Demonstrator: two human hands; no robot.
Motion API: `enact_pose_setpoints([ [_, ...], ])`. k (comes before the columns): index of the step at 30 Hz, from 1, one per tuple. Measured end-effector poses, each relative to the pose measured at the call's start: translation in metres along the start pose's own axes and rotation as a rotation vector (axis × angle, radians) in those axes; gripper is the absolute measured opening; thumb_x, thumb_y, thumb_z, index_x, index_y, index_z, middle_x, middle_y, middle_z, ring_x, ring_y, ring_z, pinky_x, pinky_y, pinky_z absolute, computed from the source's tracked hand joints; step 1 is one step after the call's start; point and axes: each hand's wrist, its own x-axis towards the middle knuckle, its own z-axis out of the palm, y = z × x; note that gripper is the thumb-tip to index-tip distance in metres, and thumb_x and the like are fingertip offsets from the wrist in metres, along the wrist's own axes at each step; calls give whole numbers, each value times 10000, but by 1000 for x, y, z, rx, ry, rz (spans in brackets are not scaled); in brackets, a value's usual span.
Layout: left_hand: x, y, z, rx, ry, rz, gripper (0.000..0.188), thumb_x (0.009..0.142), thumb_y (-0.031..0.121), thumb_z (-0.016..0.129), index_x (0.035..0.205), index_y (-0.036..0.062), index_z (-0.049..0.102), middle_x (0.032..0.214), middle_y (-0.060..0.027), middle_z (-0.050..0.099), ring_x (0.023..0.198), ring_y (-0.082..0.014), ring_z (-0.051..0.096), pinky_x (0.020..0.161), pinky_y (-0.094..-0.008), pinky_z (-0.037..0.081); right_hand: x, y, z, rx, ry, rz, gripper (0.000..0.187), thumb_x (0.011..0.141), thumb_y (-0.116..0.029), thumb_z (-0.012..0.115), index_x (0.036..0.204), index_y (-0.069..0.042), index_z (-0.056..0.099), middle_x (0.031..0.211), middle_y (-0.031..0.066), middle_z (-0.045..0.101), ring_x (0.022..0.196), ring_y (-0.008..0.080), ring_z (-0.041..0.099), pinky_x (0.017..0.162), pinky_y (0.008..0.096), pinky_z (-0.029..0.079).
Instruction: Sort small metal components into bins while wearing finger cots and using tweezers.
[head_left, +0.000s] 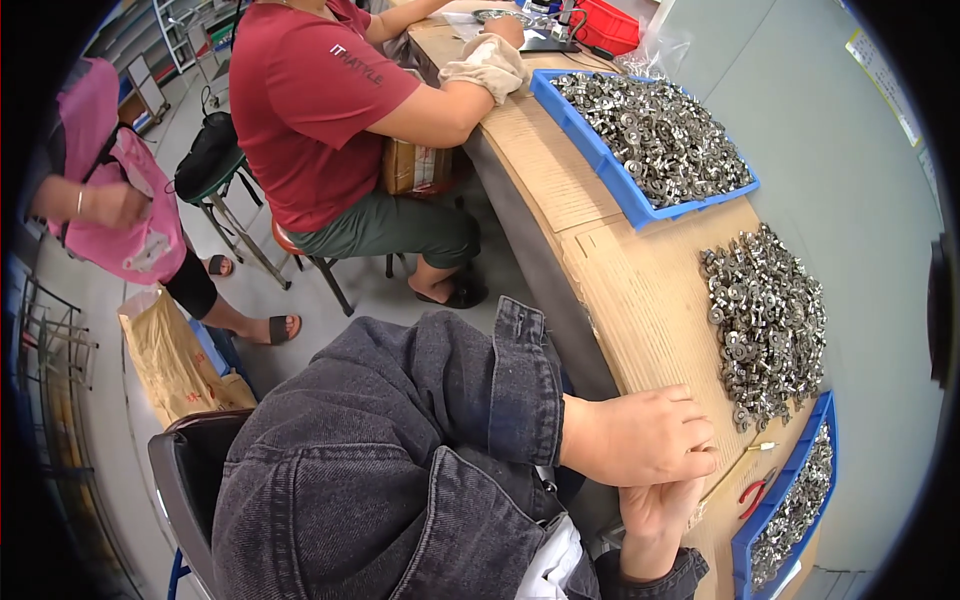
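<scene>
My left hand [640, 432] is closed, its fingers curled together just over the near edge of the table. Directly below it and touching it is my right hand [660, 508], its fingers bent up toward the left. Whatever lies between the two hands is hidden. Beyond them a heap of small shiny metal parts [765, 325] lies loose on the cardboard-covered table [640, 310]. Close to the heap are a thin tool with a yellowish tip [763, 446] and a red-handled hand tool [752, 497], partly hidden by a blue tray [742, 550] of small metal parts.
A larger blue tray [590, 140], heaped with similar metal parts, stands farther left along the table. Past it a seated person in a red shirt [310, 110] works near a red bin [608, 28]. Another person in pink [125, 200] stands behind, near a paper bag [170, 355].
</scene>
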Motion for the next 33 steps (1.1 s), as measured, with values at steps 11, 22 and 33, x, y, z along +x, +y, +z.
enact_pose_setpoints([
  [11,3,-4,-37,-168,261,76,214,777,101,692,961,16,622,1009,-123,582,778,-254,537,721,-360,464,-14,-6,38,35,165,-13,250,988,-224,503,1167,-65,572,1032,62,629,889,144,615,727,277,518],
  [22,-4,-9,-56,-576,-8,-183,124,750,-2,740,820,18,640,870,-92,609,659,-188,531,587,-258,434,-39,-109,-15,-1166,570,-651,201,964,-145,531,1100,-39,634,829,33,581,633,118,515,557,245,422],
  [33,9,-7,-61,-1015,-432,-99,76,782,-7,723,819,13,660,863,-95,621,617,-198,540,573,-269,447,-21,-128,-79,-2365,728,-932,293,900,-127,577,1176,-36,618,1060,150,602,906,294,572,799,369,468],
])
